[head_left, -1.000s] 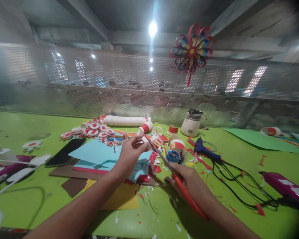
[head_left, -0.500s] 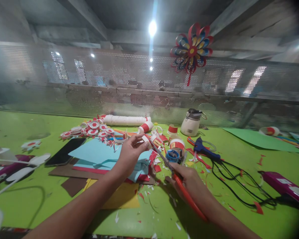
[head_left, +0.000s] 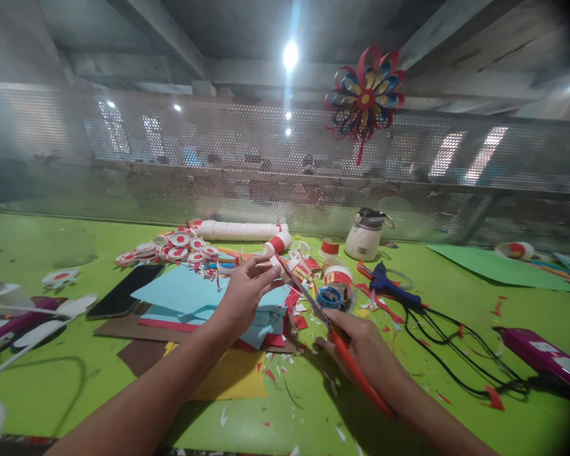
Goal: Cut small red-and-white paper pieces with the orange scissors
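Observation:
My left hand [head_left: 249, 288] is closed, pinching a small red and white paper cup piece [head_left: 276, 261] between thumb and fingers. In my right hand [head_left: 361, 342] are scissors with orange-red handles [head_left: 356, 370]; their blades [head_left: 308, 294] point up and left and reach the cup piece. Whether the blades are fully closed I cannot tell. Under my left hand lies a stack of light blue paper [head_left: 180, 291]. Beyond the blades are more cut red and white cups [head_left: 337, 275] and a blue tape roll [head_left: 329, 296].
Red and white paper rounds [head_left: 178, 244] are heaped before a white roll [head_left: 242, 230]. A phone [head_left: 126, 291] lies left. To the right are a blue glue gun [head_left: 394, 288] with black cord and a purple power strip [head_left: 546, 358]. A bottle [head_left: 363, 237] stands behind. Paper scraps litter the table.
My left hand's fingers have shifted slightly on the cup piece, which is tilted a little differently at the blades. My right hand and the scissors are nearly still.

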`<control>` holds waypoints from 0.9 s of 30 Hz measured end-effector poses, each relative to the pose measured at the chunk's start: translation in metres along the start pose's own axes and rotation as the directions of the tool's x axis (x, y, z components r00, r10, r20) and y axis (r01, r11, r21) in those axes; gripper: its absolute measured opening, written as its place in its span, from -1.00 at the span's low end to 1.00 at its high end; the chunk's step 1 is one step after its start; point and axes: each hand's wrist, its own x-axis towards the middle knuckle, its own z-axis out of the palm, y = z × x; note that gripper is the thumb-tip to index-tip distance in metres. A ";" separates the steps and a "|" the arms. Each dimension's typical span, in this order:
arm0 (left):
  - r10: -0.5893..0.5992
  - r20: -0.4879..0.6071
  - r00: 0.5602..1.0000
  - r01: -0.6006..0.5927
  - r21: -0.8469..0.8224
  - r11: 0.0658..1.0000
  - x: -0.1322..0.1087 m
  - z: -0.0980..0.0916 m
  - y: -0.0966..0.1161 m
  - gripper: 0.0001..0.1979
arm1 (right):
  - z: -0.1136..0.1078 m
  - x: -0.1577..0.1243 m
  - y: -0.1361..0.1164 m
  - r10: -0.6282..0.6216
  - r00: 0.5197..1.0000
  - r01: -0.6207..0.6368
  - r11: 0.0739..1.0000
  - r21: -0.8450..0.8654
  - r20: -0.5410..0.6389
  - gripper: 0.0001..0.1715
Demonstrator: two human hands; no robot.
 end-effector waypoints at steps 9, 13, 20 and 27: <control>0.009 -0.027 1.000 -0.008 0.035 0.999 -0.002 0.002 -0.002 -0.71 | -0.003 -0.002 -0.002 0.024 1.000 -0.023 1.000 -0.015 0.008 -0.65; 0.003 -0.031 1.000 -0.002 0.036 0.999 -0.002 0.001 -0.002 -0.70 | -0.001 0.000 0.000 0.039 0.999 -0.039 0.998 -0.051 0.000 -0.63; -0.014 -0.043 0.999 0.016 0.061 0.998 -0.003 0.003 0.000 -0.66 | 0.000 -0.002 0.002 0.062 0.998 -0.061 0.996 -0.065 0.012 -0.70; 0.022 -0.053 0.998 -0.019 0.061 0.998 0.000 0.000 -0.002 -0.69 | 0.000 0.000 0.005 0.000 1.000 -0.001 1.000 0.025 0.019 -0.70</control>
